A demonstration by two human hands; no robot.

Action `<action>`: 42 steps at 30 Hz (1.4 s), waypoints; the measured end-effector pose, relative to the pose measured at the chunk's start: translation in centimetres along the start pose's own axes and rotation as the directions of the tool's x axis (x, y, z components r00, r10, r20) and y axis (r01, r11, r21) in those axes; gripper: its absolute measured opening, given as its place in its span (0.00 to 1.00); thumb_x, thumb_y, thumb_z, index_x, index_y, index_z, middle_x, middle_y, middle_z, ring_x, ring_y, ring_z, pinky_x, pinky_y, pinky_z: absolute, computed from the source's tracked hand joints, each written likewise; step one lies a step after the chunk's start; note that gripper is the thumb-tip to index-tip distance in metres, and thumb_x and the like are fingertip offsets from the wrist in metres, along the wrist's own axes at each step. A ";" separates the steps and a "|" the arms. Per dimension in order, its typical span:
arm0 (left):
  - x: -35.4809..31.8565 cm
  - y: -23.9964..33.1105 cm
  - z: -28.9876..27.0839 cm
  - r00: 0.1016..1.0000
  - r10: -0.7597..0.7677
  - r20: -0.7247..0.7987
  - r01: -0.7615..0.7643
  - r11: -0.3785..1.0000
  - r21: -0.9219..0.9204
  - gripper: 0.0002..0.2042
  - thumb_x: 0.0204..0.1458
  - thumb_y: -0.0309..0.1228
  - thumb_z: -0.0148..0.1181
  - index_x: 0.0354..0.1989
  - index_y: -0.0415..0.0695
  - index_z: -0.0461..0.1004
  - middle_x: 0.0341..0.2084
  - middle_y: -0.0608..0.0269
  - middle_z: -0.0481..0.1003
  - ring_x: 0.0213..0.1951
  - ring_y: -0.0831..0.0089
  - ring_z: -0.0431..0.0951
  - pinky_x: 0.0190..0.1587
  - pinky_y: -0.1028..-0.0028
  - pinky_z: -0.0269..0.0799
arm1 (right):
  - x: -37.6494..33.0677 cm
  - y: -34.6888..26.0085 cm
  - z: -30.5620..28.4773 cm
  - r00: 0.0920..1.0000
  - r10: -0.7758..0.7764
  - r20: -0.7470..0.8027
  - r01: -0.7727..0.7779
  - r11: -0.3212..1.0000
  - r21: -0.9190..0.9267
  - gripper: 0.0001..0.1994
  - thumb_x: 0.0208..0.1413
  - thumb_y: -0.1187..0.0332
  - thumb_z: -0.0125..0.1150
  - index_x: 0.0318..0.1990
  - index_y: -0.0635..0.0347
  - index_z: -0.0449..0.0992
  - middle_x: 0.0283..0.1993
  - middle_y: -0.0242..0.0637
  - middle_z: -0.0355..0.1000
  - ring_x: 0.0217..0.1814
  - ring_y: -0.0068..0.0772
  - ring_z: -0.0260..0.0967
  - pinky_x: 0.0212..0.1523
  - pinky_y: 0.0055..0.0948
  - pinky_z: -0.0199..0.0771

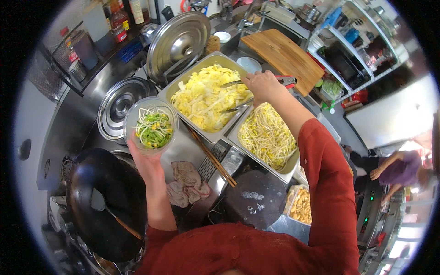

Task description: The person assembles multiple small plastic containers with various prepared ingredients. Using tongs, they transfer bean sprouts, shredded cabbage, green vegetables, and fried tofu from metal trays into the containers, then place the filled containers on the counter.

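Holding clear round bowl (pixel 129 120) of sprouts and greens (pixel 154 130) in left fingers (pixel 134 147), over desk (pixel 185 149), left of metal tray (pixel 197 131) | gripping tongs (pixel 233 84) in curled right fingers (pixel 251 82) | dipping spread tong arms into tray's shredded yellow vegetable (pixel 201 101)

The left hand (pixel 149 161) holds a clear bowl (pixel 130 120) of sprouts and greens (pixel 155 130); the right hand (pixel 263 86) holds spread tongs (pixel 288 81) at chopped yellow leaves (pixel 201 97).

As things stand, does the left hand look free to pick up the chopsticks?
Probably not: the left hand is taken up holding the clear bowl, though the chopsticks lie nearby with nothing obvious on top.
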State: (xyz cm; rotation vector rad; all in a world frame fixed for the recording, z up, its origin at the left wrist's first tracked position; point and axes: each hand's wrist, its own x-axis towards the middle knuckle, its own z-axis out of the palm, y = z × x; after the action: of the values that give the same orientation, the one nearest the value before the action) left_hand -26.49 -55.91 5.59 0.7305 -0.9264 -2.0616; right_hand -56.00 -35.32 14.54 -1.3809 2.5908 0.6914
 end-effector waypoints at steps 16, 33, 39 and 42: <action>1.0 -0.4 -3.1 0.997 -0.002 -0.079 -0.004 0.997 -0.081 0.30 0.72 0.52 0.37 0.75 0.46 0.55 0.70 0.59 0.61 0.70 0.61 0.64 0.68 0.53 0.64 | 8.2 -2.5 -0.6 0.974 -0.125 -0.187 0.136 0.990 0.049 0.14 0.44 0.63 0.71 0.41 0.54 0.84 0.39 0.42 0.82 0.46 0.45 0.81 0.45 0.43 0.81; 4.8 -3.6 3.6 0.999 -0.022 0.037 0.015 0.985 0.172 0.33 0.68 0.58 0.44 0.74 0.50 0.54 0.69 0.54 0.59 0.67 0.56 0.66 0.56 0.49 0.76 | -7.7 5.7 -7.6 0.882 0.188 -0.432 0.128 0.786 0.605 0.24 0.47 0.66 0.75 0.55 0.54 0.83 0.41 0.46 0.82 0.39 0.43 0.81 0.44 0.38 0.77; 6.5 -6.4 7.1 0.991 -0.055 0.123 0.026 0.974 0.225 0.39 0.65 0.63 0.46 0.75 0.49 0.50 0.70 0.51 0.58 0.68 0.55 0.65 0.47 0.56 0.82 | -11.0 8.6 -10.7 0.858 0.117 -0.499 0.338 0.602 0.723 0.25 0.53 0.75 0.70 0.60 0.66 0.77 0.48 0.35 0.82 0.47 0.19 0.72 0.53 0.27 0.73; 7.2 -7.0 8.5 0.986 -0.085 0.145 0.053 0.976 0.212 0.39 0.65 0.63 0.46 0.75 0.48 0.50 0.70 0.50 0.58 0.67 0.55 0.66 0.47 0.56 0.83 | -11.6 8.5 -12.3 0.898 0.138 -0.418 0.243 0.636 0.732 0.25 0.54 0.71 0.72 0.61 0.63 0.77 0.41 0.32 0.80 0.36 0.18 0.70 0.40 0.23 0.71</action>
State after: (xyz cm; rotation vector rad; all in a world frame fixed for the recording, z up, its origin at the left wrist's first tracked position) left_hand -39.49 -55.37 3.60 0.7283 -1.2342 -2.1265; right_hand -54.97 -28.06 31.94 -1.3610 2.5633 -0.8102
